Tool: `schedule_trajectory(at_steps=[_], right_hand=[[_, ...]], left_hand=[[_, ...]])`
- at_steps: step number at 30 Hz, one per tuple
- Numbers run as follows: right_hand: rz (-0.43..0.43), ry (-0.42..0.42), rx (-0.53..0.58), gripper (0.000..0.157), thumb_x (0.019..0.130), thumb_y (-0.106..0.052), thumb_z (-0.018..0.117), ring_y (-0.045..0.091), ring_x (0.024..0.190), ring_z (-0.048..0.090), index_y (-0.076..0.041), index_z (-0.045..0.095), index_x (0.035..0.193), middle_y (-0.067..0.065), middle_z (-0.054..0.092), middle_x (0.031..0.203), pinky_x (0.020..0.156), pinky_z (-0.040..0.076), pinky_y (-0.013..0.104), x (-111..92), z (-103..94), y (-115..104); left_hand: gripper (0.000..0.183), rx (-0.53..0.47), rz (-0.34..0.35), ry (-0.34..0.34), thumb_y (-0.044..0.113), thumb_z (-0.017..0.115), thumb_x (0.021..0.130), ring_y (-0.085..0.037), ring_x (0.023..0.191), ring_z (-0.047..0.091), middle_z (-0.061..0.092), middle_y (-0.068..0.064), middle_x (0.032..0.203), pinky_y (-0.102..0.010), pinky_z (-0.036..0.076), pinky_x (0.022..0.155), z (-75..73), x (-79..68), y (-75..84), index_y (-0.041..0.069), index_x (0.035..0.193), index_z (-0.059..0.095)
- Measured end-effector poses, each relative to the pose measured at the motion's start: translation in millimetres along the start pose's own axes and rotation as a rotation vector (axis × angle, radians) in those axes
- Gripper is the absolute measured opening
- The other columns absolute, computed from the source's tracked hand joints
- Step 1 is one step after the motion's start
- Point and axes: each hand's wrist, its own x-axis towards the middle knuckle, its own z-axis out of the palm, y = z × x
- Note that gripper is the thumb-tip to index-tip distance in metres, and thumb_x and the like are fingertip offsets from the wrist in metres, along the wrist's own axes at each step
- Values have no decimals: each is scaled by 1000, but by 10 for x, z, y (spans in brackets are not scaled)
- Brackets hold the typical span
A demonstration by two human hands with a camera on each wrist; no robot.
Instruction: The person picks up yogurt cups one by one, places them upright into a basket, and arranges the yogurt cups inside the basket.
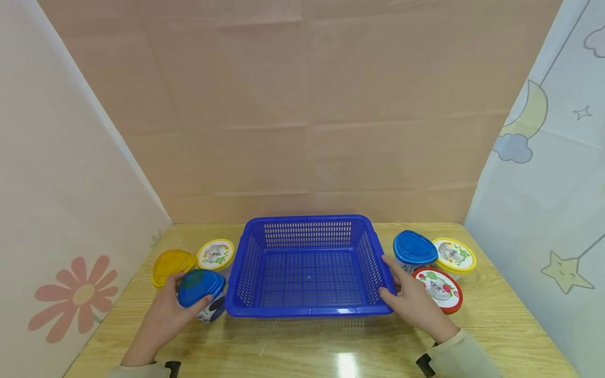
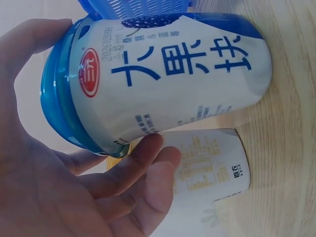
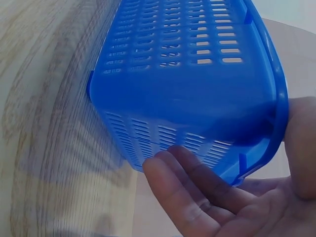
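Note:
The blue plastic basket [image 1: 309,312] stands on the table, its bottom bare. My right hand [image 1: 416,302] grips the basket's right rim near the front corner. In the right wrist view the thumb lies over the rim, with the fingers below it along the outer wall of the basket [image 3: 182,98]. Left of the basket, my left hand [image 1: 165,317] holds a blue-lidded yogurt cup [image 1: 202,287] around its lid. The left wrist view shows the white side of this cup [image 2: 168,74] with a dark berry printed on it; whether its base touches the table I cannot tell.
Behind my left hand stand a cup with an orange-yellow lid [image 1: 173,266] and a yellow-rimmed cup [image 1: 216,254]. Right of the basket are a blue-lidded cup [image 1: 415,247], another yellow-rimmed cup [image 1: 455,255] and a red-rimmed cup [image 1: 439,290]. Walls enclose the wooden table [image 1: 302,352].

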Motion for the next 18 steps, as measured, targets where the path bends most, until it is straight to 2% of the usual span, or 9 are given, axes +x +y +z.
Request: schedule_trajectory(at_steps=[11, 18], right_hand=[[-14, 1, -17, 72, 94, -16, 66, 39, 116, 63, -2, 30, 155, 31, 54, 138, 86, 57, 47, 10, 7, 24], [-7, 1, -29, 72, 94, -16, 66, 41, 117, 62, -2, 31, 155, 31, 53, 139, 87, 57, 47, 9, 0, 28]], left_hand=[[109, 29, -18, 28, 64, 70, 83, -51, 108, 59, 50, -42, 130, -59, 54, 82, -77, -19, 86, -11, 146, 22], [107, 39, 14, 71, 63, 71, 83, -50, 105, 60, 51, -39, 128, -60, 55, 79, -155, -57, 213, -10, 146, 24]])
